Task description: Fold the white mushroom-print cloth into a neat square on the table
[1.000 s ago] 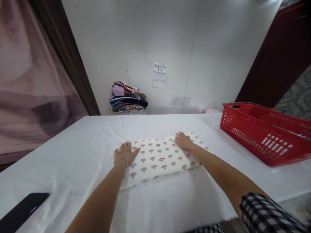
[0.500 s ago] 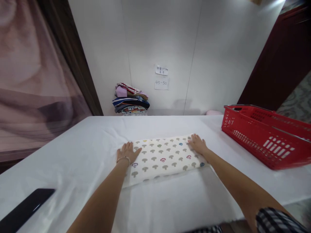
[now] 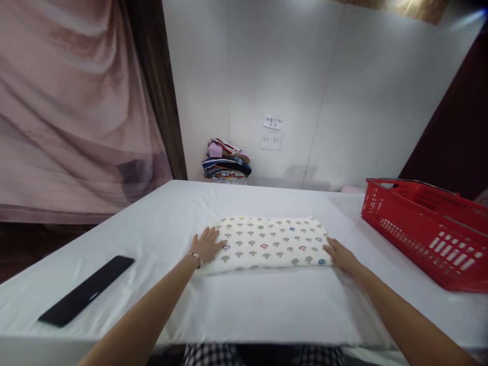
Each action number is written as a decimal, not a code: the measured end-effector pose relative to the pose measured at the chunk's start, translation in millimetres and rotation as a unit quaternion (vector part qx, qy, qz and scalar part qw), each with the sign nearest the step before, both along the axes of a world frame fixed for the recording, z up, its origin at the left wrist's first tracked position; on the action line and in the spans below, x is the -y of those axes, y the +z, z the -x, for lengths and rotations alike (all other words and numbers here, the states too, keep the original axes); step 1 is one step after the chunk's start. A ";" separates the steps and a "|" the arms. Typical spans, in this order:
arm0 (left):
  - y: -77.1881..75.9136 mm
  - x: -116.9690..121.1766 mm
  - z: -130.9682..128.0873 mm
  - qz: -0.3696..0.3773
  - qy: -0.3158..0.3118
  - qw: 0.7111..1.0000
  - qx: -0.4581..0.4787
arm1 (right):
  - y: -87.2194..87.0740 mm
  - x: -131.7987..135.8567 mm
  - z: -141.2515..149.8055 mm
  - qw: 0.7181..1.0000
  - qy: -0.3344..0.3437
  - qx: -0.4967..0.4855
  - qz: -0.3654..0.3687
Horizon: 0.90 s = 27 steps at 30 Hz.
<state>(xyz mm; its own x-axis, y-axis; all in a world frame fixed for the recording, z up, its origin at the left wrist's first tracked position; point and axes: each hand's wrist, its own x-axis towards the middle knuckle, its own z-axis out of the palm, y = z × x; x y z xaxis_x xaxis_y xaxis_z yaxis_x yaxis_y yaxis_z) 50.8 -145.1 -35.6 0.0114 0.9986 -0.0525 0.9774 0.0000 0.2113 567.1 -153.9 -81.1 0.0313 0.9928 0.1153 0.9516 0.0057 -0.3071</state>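
Left of a red perforated plastic basket [image 3: 423, 223], an off-white rectangular cloth printed with mushrooms [image 3: 267, 236] lies on a white-draped table [image 3: 259, 305]. A person's left hand [image 3: 208, 245], at the end farther from the basket, rests with fingers spread; the right hand [image 3: 343, 255] touches the nearer end, any pinch impossible to tell. The cloth appears folded and mostly flat; whether folding remains is unclear. Its long axis runs sideways, one short end facing the basket.
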 end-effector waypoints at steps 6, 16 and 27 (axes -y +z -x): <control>-16.8 59.5 16.1 -0.050 0.034 0.995 0.083 | -16.6 34.9 -23.3 0.998 -0.032 -0.037 -0.030; -2.4 72.2 5.1 -0.105 0.174 0.973 0.112 | 32.8 48.7 75.4 0.984 0.098 0.047 -0.143; 10.7 41.0 6.4 0.011 0.262 0.952 0.160 | 5.7 62.9 155.8 0.968 0.188 0.114 -0.117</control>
